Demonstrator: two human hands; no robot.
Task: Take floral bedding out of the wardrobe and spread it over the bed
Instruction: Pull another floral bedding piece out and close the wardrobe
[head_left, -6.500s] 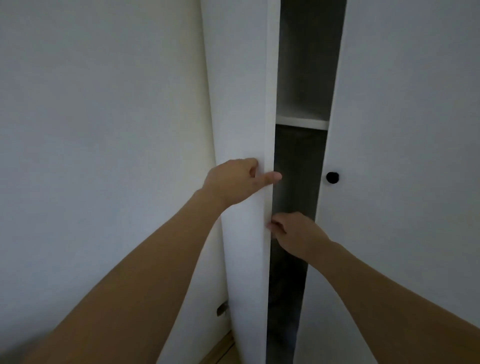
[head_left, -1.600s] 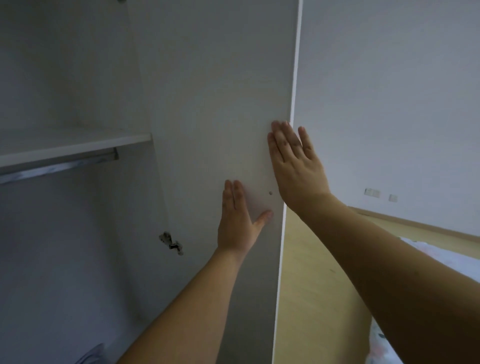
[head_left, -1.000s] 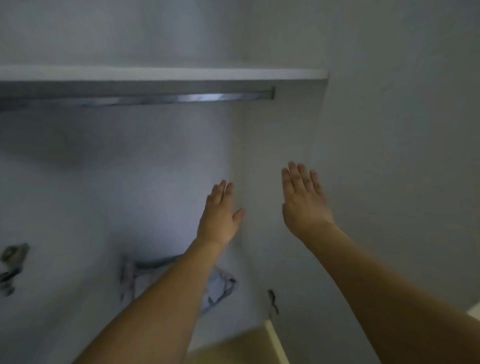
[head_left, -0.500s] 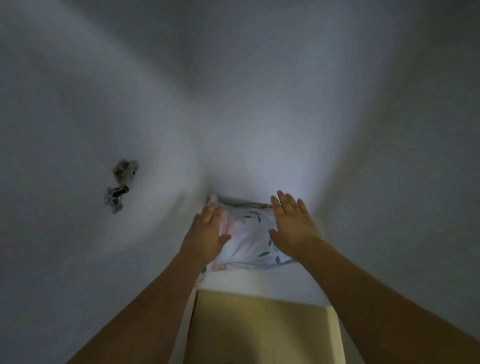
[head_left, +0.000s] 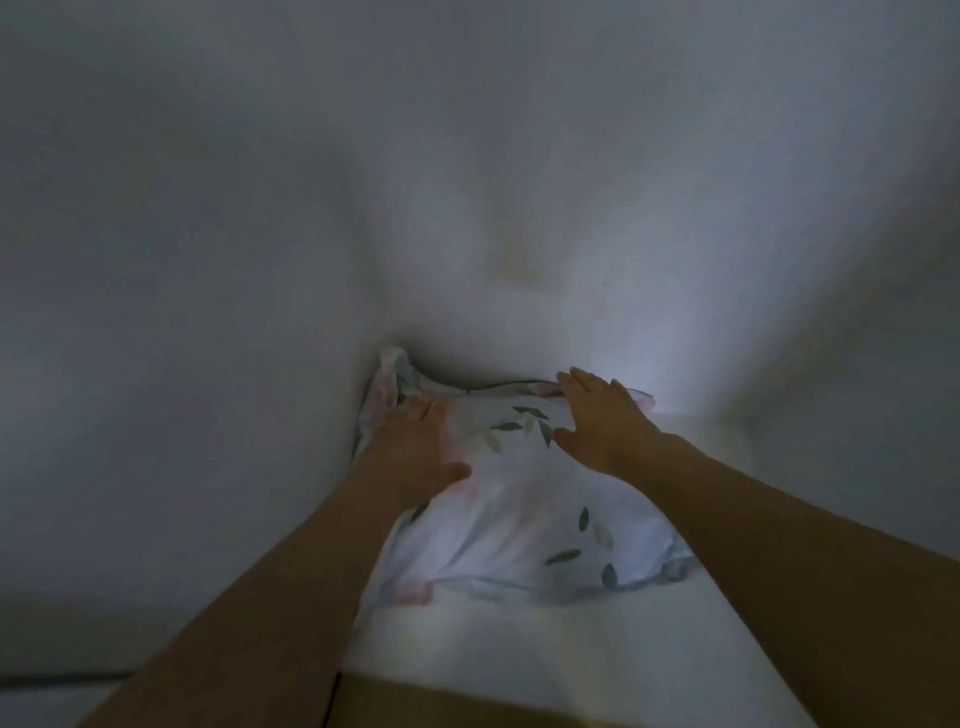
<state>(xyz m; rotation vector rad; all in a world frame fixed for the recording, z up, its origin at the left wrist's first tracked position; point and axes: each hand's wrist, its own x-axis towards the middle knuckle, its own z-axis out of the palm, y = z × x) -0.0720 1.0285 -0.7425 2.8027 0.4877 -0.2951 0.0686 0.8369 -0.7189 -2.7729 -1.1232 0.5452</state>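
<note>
Folded floral bedding (head_left: 524, 525), white with green leaves and pink patches, lies on the wardrobe floor (head_left: 519, 644) against the left inner wall. My left hand (head_left: 421, 447) lies flat on its left part, fingers straight and pointing toward the back. My right hand (head_left: 602, 415) reaches over the far right edge of the bundle with fingers extended, thumb spread toward the leaf print. Neither hand has fingers curled round the cloth. The far edge of the bedding is in shadow.
The wardrobe's dim grey inner walls (head_left: 182, 312) close in at left, back and right. A strip of wooden room floor (head_left: 467, 706) shows beyond the wardrobe's front edge at the bottom.
I have leaned down closer to the bedding. Both hands have moved forward over it; the left now lies flat on top and the right reaches its far edge.
</note>
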